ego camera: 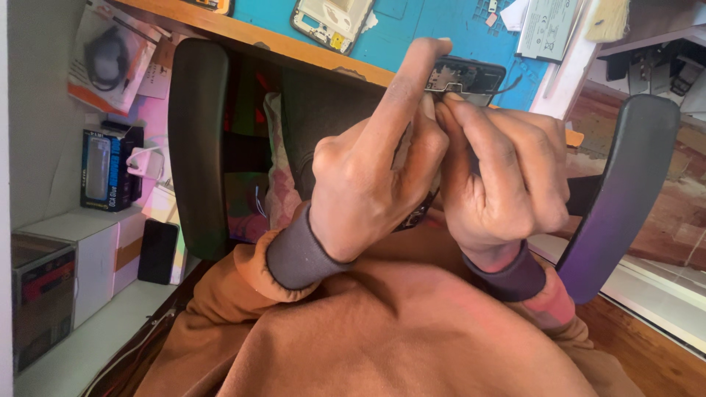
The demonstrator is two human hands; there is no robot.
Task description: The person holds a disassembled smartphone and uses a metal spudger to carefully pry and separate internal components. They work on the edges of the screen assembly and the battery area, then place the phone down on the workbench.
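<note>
Wooden-edged workbench (243,33) with blue work mat (419,33), top of frame.
On the mat: opened phone body (331,20) upper centre; flat grey battery (546,28) upper right.

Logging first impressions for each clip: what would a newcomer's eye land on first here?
Two hands meet at centre: the left hand and right hand together pinch a dark opened phone held up near the top. Behind them lies a blue mat with another opened phone on it, and black armrests frame both sides.
</note>
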